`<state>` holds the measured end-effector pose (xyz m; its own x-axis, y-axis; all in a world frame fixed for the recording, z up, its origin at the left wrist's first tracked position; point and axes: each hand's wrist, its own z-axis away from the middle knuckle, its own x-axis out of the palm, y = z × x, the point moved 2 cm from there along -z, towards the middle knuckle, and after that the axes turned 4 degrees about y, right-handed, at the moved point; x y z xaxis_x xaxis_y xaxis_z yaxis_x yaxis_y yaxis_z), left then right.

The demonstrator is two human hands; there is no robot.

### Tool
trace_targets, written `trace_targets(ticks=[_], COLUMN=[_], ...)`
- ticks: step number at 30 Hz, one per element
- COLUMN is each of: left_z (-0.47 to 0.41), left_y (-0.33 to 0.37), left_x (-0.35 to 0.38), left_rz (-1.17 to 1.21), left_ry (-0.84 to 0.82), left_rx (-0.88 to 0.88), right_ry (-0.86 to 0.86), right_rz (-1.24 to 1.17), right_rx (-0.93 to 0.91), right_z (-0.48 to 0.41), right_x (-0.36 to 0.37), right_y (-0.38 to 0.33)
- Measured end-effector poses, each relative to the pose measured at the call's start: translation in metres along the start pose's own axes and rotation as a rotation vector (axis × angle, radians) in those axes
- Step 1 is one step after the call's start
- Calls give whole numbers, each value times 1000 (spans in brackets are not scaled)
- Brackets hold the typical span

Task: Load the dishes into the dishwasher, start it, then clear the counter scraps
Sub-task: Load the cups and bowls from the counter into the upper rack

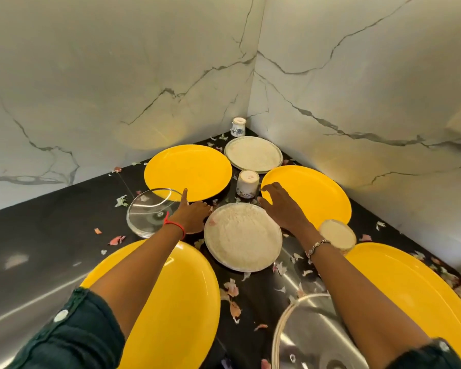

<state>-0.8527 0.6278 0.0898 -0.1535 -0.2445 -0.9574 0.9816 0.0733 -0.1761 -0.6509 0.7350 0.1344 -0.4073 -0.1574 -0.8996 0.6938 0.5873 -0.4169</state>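
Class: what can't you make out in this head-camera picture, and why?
Head view:
Left hand fingertips: hidden by its own knuckles; grip on white plate unclear.
Near glass lid: cut by bottom edge, crossed by right forearm.
Small white dish: partly behind right wrist.
Dishwasher: outside frame.

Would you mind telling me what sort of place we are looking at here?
Most likely a home kitchen counter corner: a dark worktop meeting veined marble-look walls, covered with yellow plates, upturned cups and scattered peel scraps.
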Motion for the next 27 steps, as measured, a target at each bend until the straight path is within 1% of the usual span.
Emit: trace_targets(ticks=[4, 7, 10, 14, 17, 20, 27], left_z=[-12, -18, -24, -29, -29, -28, -32], left_y=[-6, -5, -5, -5, -4, -5, -6], left_x=[3, 7, 10, 13, 13, 15, 15], left_rz=[-80, -110, -92, -54, 22, 50, 11], left_ry=[-28, -55, -61, -108, -126, -143, -135], left_rx=[24, 50, 75, 93, 86, 77, 88], right_ry=[-21, -2, -14, -81, -132, -111, -103], right_rz=[-43, -84, -69, -80, -59, -37, -9], right_rx=[-7, -17, -37, 12, 27, 18, 66], right_z=[-30, -47, -65, -83, -91, -95, -101], right_x=[12, 18, 27, 40, 48, 53, 56], right_y=[-1, -2, -4, -1, 0, -3, -3])
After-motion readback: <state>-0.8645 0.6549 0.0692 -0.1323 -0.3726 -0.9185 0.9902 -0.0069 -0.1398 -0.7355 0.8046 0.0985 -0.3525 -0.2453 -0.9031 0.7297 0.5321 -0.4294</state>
